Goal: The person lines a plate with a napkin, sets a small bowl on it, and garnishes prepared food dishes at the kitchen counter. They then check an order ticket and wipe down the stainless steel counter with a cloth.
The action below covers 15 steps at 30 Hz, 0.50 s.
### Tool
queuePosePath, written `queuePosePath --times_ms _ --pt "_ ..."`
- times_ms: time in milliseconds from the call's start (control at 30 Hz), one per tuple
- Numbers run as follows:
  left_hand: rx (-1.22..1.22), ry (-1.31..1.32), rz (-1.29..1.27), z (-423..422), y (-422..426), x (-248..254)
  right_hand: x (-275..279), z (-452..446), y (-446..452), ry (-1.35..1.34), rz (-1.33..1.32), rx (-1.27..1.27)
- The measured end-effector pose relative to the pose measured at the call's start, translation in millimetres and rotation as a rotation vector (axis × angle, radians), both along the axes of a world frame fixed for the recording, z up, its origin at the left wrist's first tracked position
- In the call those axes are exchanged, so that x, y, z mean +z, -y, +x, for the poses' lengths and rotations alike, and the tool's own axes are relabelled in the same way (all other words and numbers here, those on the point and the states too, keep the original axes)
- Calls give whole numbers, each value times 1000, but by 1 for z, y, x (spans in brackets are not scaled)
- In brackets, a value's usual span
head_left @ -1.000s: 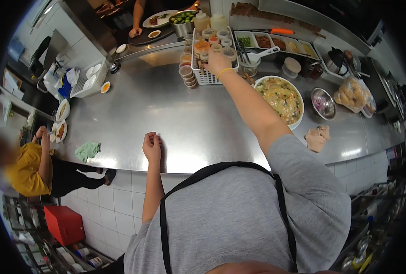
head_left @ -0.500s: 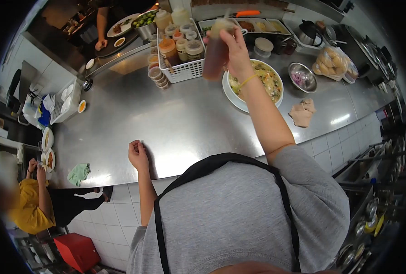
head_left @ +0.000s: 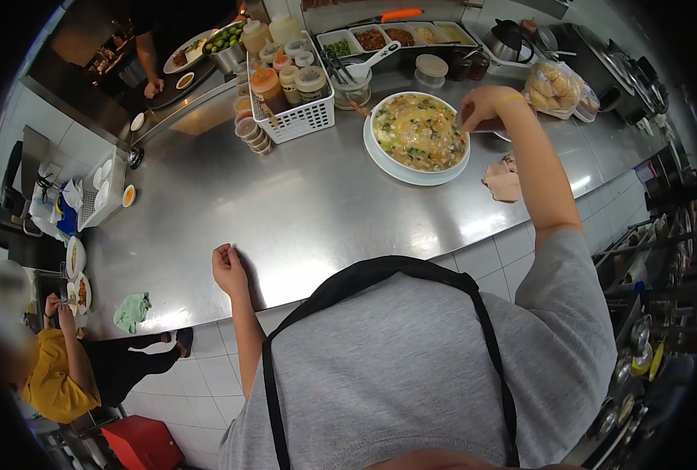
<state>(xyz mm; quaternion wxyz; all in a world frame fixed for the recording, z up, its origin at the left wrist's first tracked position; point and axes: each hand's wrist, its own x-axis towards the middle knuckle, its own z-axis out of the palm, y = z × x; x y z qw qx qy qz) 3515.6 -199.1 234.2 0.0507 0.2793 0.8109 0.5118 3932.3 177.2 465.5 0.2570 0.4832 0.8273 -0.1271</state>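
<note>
Bottle [head_left: 489, 125] gripped in our right hand [head_left: 486, 103] beside the bowl [head_left: 420, 131] toward the far edge of the table [head_left: 309, 219], we seem mid-use, the next move calling for steady aim, while our left hand [head_left: 229, 271] curls at the near edge, contents untellable.

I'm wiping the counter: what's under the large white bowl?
A white plate juts out beneath the bowl; the plate's middle and the counter below are covered.

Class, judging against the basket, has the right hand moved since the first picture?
Yes: rightward. It was over the basket; now the right hand is at the bowl's right edge.
</note>
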Motion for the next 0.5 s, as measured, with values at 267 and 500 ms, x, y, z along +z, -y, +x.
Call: queuePosePath --times_ms 267,500 --pt "-3 -43 21 0 0 -1 -8 -35 11 46 24 214" --pt "39 -70 -48 5 -2 7 -6 -22 8 -245 129 135"
